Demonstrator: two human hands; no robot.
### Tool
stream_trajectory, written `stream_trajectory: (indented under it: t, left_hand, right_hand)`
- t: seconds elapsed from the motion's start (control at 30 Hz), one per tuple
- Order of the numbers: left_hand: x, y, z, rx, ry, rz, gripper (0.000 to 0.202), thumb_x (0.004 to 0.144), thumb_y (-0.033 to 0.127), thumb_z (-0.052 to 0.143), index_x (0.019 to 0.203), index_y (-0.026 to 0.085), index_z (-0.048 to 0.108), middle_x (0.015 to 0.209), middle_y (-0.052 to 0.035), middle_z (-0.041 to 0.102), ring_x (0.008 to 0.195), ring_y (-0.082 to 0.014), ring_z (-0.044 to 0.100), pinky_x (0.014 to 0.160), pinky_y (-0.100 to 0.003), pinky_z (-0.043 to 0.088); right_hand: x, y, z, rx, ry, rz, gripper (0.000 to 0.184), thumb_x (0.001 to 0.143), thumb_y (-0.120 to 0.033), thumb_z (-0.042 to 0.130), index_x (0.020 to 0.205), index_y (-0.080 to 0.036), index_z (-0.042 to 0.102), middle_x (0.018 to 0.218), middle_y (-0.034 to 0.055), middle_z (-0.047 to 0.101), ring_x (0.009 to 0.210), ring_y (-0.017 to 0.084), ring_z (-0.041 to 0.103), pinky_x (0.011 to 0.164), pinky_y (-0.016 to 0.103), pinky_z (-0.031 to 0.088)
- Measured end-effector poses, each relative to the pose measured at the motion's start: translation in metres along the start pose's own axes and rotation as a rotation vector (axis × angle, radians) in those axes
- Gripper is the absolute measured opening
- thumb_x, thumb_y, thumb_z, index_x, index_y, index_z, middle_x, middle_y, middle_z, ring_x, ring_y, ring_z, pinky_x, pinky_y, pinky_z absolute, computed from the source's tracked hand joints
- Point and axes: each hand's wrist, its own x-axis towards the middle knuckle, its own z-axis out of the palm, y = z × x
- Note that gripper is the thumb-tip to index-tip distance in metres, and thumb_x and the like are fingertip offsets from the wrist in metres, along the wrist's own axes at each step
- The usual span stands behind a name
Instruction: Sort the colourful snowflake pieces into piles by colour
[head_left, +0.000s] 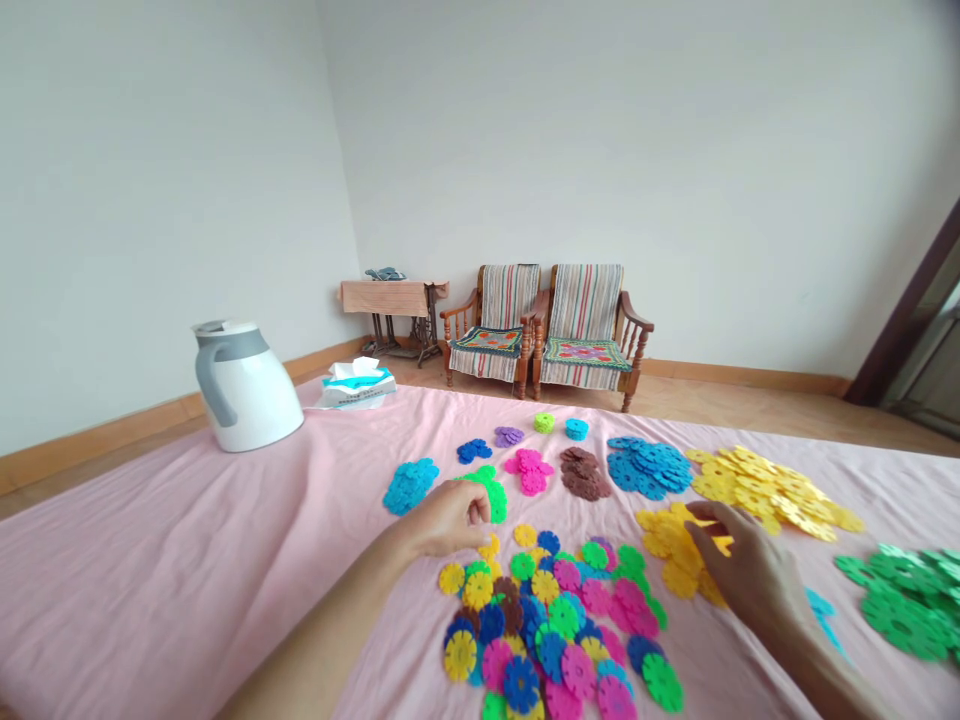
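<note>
My left hand (448,522) is curled, fingers bunched and pointing down, just above the small yellow discs (489,548) at the top of the mixed pile; I can't tell if it's pinching anything. My right hand (750,570) is over the loose yellow pile (670,550), fingers slightly spread and down on the yellow discs; one may be at the fingertips, but I can't tell if it's gripped.

The plastic snowflake discs lie on a pink sheet (187,570). The mixed-colour pile (551,625) sits between my hands and toward me. Further out are sorted groups: cyan discs (410,486), green discs (489,492) right by my left hand, magenta discs (529,470), brown discs (583,473), blue discs (649,467), and a big yellow pile (765,490). A large green pile (907,605) is far right. Two small stacks, lime (544,423) and teal (576,428), stand near the far edge. On the sheet at left are a white thermal jug (244,388) and, just beyond it, a tissue box (356,387). Two wooden armchairs (547,325) stand against the far wall.
</note>
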Motion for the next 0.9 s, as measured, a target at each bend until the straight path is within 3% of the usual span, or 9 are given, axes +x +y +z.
stream_trajectory:
  t: [0.17, 0.33, 0.47, 0.57, 0.73, 0.9]
  left_hand:
    - [-0.001, 0.001, 0.004, 0.094, -0.052, 0.021, 0.018, 0.054, 0.014, 0.064, 0.072, 0.015, 0.062, 0.069, 0.0018, 0.055, 0.063, -0.0116, 0.051, 0.052, -0.018, 0.035]
    - [0.001, 0.0, 0.005, 0.039, -0.071, 0.034, 0.018, 0.055, 0.012, 0.062, 0.072, 0.016, 0.057, 0.066, 0.0039, 0.053, 0.058, -0.0098, 0.047, 0.049, -0.018, 0.033]
    - [0.003, 0.009, 0.01, -0.148, -0.037, 0.052, 0.009, 0.061, 0.013, 0.057, 0.068, 0.016, 0.052, 0.061, 0.0045, 0.051, 0.055, -0.0093, 0.047, 0.049, -0.018, 0.034]
    - [0.003, 0.025, 0.02, -0.36, 0.007, 0.046, 0.007, 0.065, 0.015, 0.056, 0.07, 0.015, 0.051, 0.061, 0.003, 0.054, 0.056, -0.0104, 0.052, 0.052, -0.019, 0.039]
    - [-0.003, 0.053, 0.038, -0.565, -0.014, 0.073, 0.01, 0.068, 0.021, 0.06, 0.073, 0.015, 0.054, 0.065, 0.0004, 0.059, 0.06, -0.0127, 0.058, 0.056, -0.022, 0.044]
    - [-0.007, 0.063, 0.042, -0.606, -0.033, 0.092, 0.012, 0.07, 0.023, 0.061, 0.076, 0.014, 0.057, 0.069, -0.0024, 0.063, 0.064, -0.0141, 0.061, 0.061, -0.023, 0.047]
  right_hand:
    - [-0.005, -0.014, -0.004, -0.044, 0.1, -0.051, 0.033, 0.079, -0.043, 0.04, 0.087, -0.02, 0.062, 0.086, 0.0069, 0.063, 0.066, 0.019, 0.064, 0.06, 0.031, 0.048]
    - [-0.012, -0.034, -0.001, 0.025, 0.094, -0.157, 0.029, 0.084, -0.038, 0.039, 0.093, -0.021, 0.06, 0.092, 0.0062, 0.063, 0.073, 0.018, 0.064, 0.066, 0.03, 0.049]
    - [-0.026, -0.059, 0.005, 0.116, 0.004, -0.217, 0.023, 0.084, -0.034, 0.042, 0.09, -0.021, 0.061, 0.085, 0.0041, 0.064, 0.073, 0.017, 0.062, 0.067, 0.029, 0.048]
    - [-0.041, -0.084, 0.01, 0.241, -0.109, -0.251, 0.02, 0.085, -0.032, 0.045, 0.088, -0.021, 0.061, 0.078, 0.0025, 0.064, 0.069, 0.016, 0.06, 0.065, 0.026, 0.047]
    - [-0.062, -0.121, 0.018, 0.44, -0.294, -0.276, 0.016, 0.084, -0.031, 0.049, 0.084, -0.02, 0.061, 0.075, 0.001, 0.064, 0.066, 0.014, 0.058, 0.06, 0.023, 0.045]
    - [-0.062, -0.125, 0.02, 0.464, -0.336, -0.228, 0.018, 0.084, -0.029, 0.046, 0.071, -0.02, 0.055, 0.065, -0.0006, 0.06, 0.06, 0.013, 0.054, 0.055, 0.022, 0.041]
